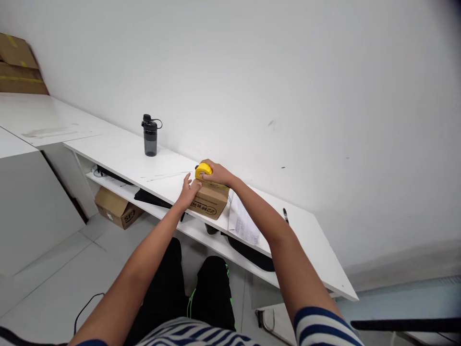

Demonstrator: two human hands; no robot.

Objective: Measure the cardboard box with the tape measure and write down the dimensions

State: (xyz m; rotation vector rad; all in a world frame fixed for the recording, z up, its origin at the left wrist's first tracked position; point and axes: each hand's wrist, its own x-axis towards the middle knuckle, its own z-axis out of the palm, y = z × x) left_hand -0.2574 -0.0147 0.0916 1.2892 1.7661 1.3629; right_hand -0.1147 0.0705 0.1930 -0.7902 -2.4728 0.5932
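Note:
A brown cardboard box (211, 202) with dark printing sits on the white desk in front of me. My right hand (215, 173) is closed around a yellow tape measure (202, 171), held over the far left part of the box's top. At the box's left side is my left hand (190, 191), its fingers apart and its thumb at the box edge, close to the tape measure. Whether any blade is pulled out cannot be made out. A written-on paper sheet (243, 218) lies just right of the box, partly behind my right arm.
A dark water bottle (150, 139) stands on the desk (118, 144) to the left. Toward the right lies a black pen (285, 215). Below, a shelf (158, 207) carries dark items, and an open carton (118, 209) rests underneath. Stacked cartons (19, 65) are at far left.

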